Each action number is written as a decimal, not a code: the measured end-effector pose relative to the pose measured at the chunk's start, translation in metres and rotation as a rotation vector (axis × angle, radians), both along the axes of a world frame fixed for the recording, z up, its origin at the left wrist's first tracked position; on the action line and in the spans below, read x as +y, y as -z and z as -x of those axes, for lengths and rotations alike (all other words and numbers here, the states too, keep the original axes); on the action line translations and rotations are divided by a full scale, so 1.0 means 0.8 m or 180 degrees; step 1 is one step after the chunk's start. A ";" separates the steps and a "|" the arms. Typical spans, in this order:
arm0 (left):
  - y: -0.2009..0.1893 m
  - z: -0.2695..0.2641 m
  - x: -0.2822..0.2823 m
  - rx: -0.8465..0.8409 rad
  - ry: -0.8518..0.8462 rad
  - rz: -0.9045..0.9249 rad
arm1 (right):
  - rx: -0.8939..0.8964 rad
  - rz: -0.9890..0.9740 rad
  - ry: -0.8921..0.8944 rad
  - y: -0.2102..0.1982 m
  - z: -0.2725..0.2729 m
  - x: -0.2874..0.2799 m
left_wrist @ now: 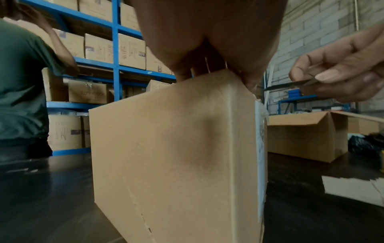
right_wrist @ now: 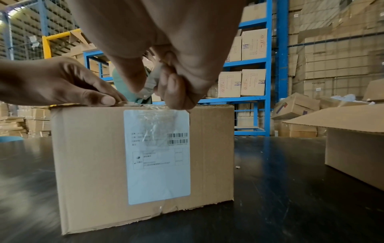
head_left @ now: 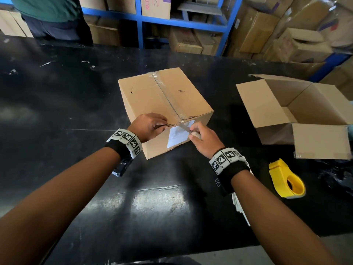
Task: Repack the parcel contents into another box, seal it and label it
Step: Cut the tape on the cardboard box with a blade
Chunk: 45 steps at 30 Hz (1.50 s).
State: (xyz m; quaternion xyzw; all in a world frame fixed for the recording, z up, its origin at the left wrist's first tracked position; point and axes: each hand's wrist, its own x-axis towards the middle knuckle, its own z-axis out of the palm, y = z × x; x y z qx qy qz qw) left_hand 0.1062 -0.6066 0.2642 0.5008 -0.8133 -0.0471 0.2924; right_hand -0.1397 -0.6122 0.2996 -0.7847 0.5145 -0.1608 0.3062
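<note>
A black counter [head_left: 76, 104] stands before blue shelves [head_left: 141, 22] stacked with cartons. From the head view, a taped box [head_left: 162, 100] sits mid-counter, with a white label [head_left: 178, 135] on its near side. The left hand [head_left: 148, 127] pinches the near top edge of the box. The right hand [head_left: 203, 139] grips a knife [head_left: 184, 128], its blade touching the tape at that same edge. To the right stands an open box [head_left: 298, 111], flaps spread, and nearer lies a yellow tape dispenser [head_left: 286, 180].

The left wrist view shows the left hand's fingers [left_wrist: 249, 78] curled onto the box's top corner, with the right hand [left_wrist: 343, 72] and blade just beside.

The right wrist view shows the right hand's fingers [right_wrist: 172, 88] wrapped around the knife's handle above the label [right_wrist: 158, 156], while the left hand [right_wrist: 62, 85] presses on the top edge.
</note>
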 end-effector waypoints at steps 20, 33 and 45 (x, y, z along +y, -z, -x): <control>-0.001 0.013 0.005 -0.0067 -0.0104 0.0323 | 0.0266 0.0212 -0.0006 0.005 -0.044 -0.010; 0.013 0.015 0.008 0.0029 -0.0326 0.0165 | 0.0445 0.0319 0.0388 -0.001 -0.042 -0.022; 0.017 0.014 0.010 0.0048 -0.0379 0.0314 | 0.0505 0.0345 0.0670 0.002 -0.031 -0.030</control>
